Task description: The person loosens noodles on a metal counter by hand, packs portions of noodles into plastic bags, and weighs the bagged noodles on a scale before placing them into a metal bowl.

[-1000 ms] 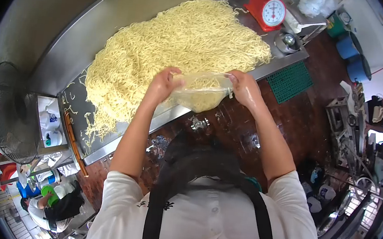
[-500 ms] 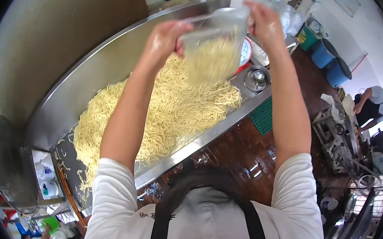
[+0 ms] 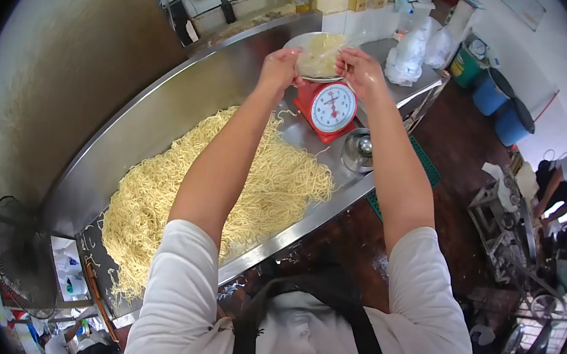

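Right on the pan of the red scale [image 3: 325, 109] sits a clear plastic bag of noodles [image 3: 319, 51], and both hands are pinching its upper edges. The left hand [image 3: 280, 66] grips the near-left side of the bag mouth with closed fingers, while the right hand [image 3: 356, 67] holds the other side the same way, so the bag stays upright and open rather than slumping over the rim of the pan. It looks held like that so the weight rests on the scale while the dial faces the person.

Just below the scale, a small steel bowl [image 3: 359, 152] stands on the counter; what it holds I cannot tell. Spread along the long steel table [image 3: 166, 106] is a broad heap of loose yellow noodles [image 3: 226, 192], with stray strands trailing toward the near end. Beyond the scale, knotted white plastic bags [image 3: 410, 55] are bunched at the table's far end. Off on the floor stand two blue bins [image 3: 505, 107], and another person [image 3: 563, 180] bends over machinery at the side.
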The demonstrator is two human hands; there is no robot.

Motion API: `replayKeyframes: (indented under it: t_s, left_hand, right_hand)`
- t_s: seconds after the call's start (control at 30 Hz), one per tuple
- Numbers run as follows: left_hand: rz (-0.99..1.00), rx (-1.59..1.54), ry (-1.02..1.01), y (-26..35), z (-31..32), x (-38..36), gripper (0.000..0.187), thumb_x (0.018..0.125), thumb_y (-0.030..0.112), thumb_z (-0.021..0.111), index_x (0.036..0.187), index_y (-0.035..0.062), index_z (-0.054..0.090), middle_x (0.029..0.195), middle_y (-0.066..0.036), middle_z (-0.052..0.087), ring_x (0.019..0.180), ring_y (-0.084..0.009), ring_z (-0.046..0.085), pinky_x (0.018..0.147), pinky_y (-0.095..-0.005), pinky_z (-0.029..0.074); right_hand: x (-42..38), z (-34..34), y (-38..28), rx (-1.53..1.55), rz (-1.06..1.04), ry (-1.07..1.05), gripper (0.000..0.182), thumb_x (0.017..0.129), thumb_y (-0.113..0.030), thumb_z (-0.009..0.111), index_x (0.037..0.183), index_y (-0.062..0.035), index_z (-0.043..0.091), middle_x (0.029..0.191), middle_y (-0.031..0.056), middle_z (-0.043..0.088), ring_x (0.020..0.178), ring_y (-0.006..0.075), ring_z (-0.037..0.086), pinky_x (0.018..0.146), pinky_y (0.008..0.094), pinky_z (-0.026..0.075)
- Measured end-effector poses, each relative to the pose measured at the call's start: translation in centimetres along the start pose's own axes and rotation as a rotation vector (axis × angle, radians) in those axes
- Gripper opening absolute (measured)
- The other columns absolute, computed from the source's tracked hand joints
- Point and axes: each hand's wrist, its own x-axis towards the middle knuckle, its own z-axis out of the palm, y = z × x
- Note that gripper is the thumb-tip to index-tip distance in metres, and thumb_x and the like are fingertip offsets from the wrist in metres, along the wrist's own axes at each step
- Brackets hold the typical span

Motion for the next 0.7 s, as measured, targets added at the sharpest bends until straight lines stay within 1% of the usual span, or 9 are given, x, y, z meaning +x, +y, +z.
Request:
replayKeyframes:
  t_s: [0.1, 0.2, 0.3, 0.33, 0.43, 0.53, 0.63, 0.67, 0.7]
  left_hand:
    - [0.107, -0.070, 0.094, 1.0, 1.2, 1.0, 0.032, 0.103, 0.025, 0.045, 0.117, 0.0019, 0.062, 0.059, -0.001, 0.048, 0.046, -0.0123, 0.048, 0.047, -0.0305, 0.050]
    - [0.245, -0.026, 0.225, 2.6, 2.6, 1.8, 0.034, 0.102, 0.024, 0.047, 0.121, -0.0013, 0.061, 0.058, -0.002, 0.049, 0.044, -0.0103, 0.047, 0.043, -0.0291, 0.046]
    - [0.215, 0.016, 0.300, 4.1, 4.5, 2.0, 0.035, 0.102, 0.025, 0.048, 0.120, -0.0015, 0.062, 0.059, -0.002, 0.051, 0.043, -0.0106, 0.047, 0.043, -0.0303, 0.046]
    - [0.225, 0.052, 0.296, 4.0, 4.5, 2.3, 0.034, 0.102, 0.026, 0.048, 0.119, -0.0009, 0.063, 0.058, -0.002, 0.050, 0.044, -0.0112, 0.047, 0.044, -0.0305, 0.047]
    - [0.243, 0.194, 0.289, 3.7, 3.9, 3.4, 0.036, 0.101, 0.030, 0.051, 0.118, -0.0001, 0.063, 0.055, -0.001, 0.049, 0.045, -0.0126, 0.049, 0.046, -0.0307, 0.049]
    - [0.230, 0.422, 0.352, 3.7, 3.3, 3.8, 0.046, 0.095, 0.037, 0.060, 0.120, -0.0018, 0.062, 0.057, -0.002, 0.053, 0.047, -0.0131, 0.052, 0.046, -0.0303, 0.050]
    - [0.238, 0.609, 0.431, 3.7, 3.9, 5.0, 0.059, 0.087, 0.043, 0.070, 0.122, -0.0035, 0.060, 0.059, -0.004, 0.056, 0.048, -0.0131, 0.055, 0.045, -0.0297, 0.050]
    - [0.227, 0.632, 0.437, 3.8, 3.9, 5.2, 0.063, 0.084, 0.044, 0.072, 0.122, -0.0039, 0.059, 0.059, -0.004, 0.056, 0.049, -0.0131, 0.055, 0.045, -0.0295, 0.051]
    - [0.217, 0.655, 0.448, 4.0, 4.3, 5.2, 0.067, 0.081, 0.046, 0.075, 0.123, -0.0043, 0.058, 0.059, -0.004, 0.057, 0.049, -0.0130, 0.056, 0.045, -0.0293, 0.051]
  right_hand:
    - [-2.3, 3.1, -7.6, -0.532, -0.137, -0.337, 0.023, 0.092, -0.010, 0.062, 0.113, 0.0004, 0.064, 0.098, 0.0094, 0.067, 0.091, 0.0155, 0.064, 0.084, 0.0297, 0.052]
    - [-3.0, 5.8, -12.2, -0.598, -0.412, -0.631, 0.022, 0.092, -0.013, 0.063, 0.109, 0.0006, 0.066, 0.099, 0.0084, 0.069, 0.091, 0.0131, 0.063, 0.088, 0.0285, 0.050]
    - [4.4, 4.1, -7.9, -0.282, -0.113, -0.798, 0.023, 0.092, -0.014, 0.063, 0.110, -0.0009, 0.067, 0.103, 0.0057, 0.069, 0.096, 0.0139, 0.064, 0.090, 0.0291, 0.049]
    - [8.4, 2.7, -4.6, -1.002, -0.392, -0.514, 0.023, 0.090, -0.011, 0.062, 0.112, -0.0037, 0.067, 0.103, 0.0072, 0.070, 0.099, 0.0167, 0.066, 0.090, 0.0290, 0.049]
    - [7.2, 1.6, -4.6, -1.413, -0.642, -0.333, 0.025, 0.088, -0.008, 0.060, 0.112, -0.0062, 0.067, 0.104, 0.0104, 0.070, 0.098, 0.0218, 0.067, 0.085, 0.0308, 0.051]
    - [7.1, 0.0, -8.8, -1.298, -0.688, -0.388, 0.039, 0.085, -0.010, 0.060, 0.124, -0.0086, 0.061, 0.103, 0.0153, 0.070, 0.097, 0.0280, 0.067, 0.082, 0.0369, 0.053]
    - [4.0, -0.3, -12.9, -1.241, -0.808, -0.053, 0.038, 0.089, -0.016, 0.060, 0.125, -0.0062, 0.060, 0.103, 0.0164, 0.071, 0.096, 0.0304, 0.067, 0.080, 0.0397, 0.054]
    - [6.4, -2.0, -11.1, -1.345, -1.128, 0.136, 0.057, 0.085, -0.028, 0.073, 0.130, -0.0042, 0.049, 0.114, 0.0172, 0.064, 0.108, 0.0319, 0.062, 0.097, 0.0445, 0.049]
    - [5.8, -2.3, -10.8, -1.409, -1.210, 0.335, 0.052, 0.085, -0.025, 0.072, 0.128, -0.0032, 0.051, 0.110, 0.0160, 0.065, 0.105, 0.0300, 0.063, 0.094, 0.0419, 0.050]
